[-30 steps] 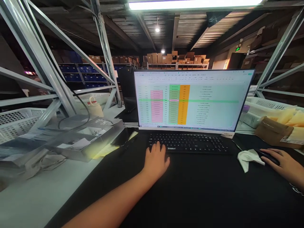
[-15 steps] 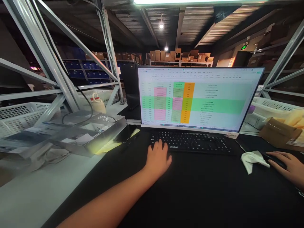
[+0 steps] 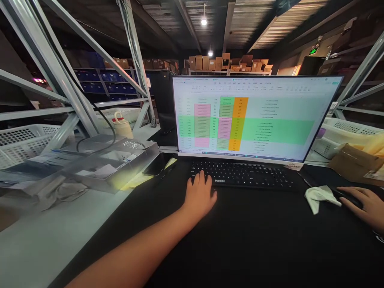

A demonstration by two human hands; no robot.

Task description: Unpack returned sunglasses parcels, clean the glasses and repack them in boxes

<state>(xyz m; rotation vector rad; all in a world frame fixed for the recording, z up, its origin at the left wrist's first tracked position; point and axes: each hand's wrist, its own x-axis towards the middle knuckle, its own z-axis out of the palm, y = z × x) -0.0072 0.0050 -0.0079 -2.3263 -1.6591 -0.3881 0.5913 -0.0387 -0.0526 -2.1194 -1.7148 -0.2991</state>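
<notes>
My left hand [image 3: 198, 195] rests at the left end of a black keyboard [image 3: 252, 179], fingers spread over its keys and holding nothing. At the right edge, my right hand [image 3: 369, 206] is curved over a black computer mouse [image 3: 355, 201], gripping it. Just left of the mouse lies a crumpled white tissue [image 3: 319, 197]. Behind the keyboard stands a monitor [image 3: 279, 124] showing a spreadsheet with pink, green and orange cells and a green-highlighted band of rows. The text is too small to read.
Left of the keyboard are a phone [image 3: 155, 169], yellow paper [image 3: 135, 181] and a grey tray [image 3: 103, 176] with papers. A cream bottle [image 3: 122, 127] and white basket [image 3: 27, 146] stand farther left. At right sits a cardboard box [image 3: 354, 162]. Metal rack posts flank the desk.
The view has tilted down slightly at the top, so the ceiling light strip has left the frame and things sit a little higher. Both hands keep their places on keyboard and mouse.
</notes>
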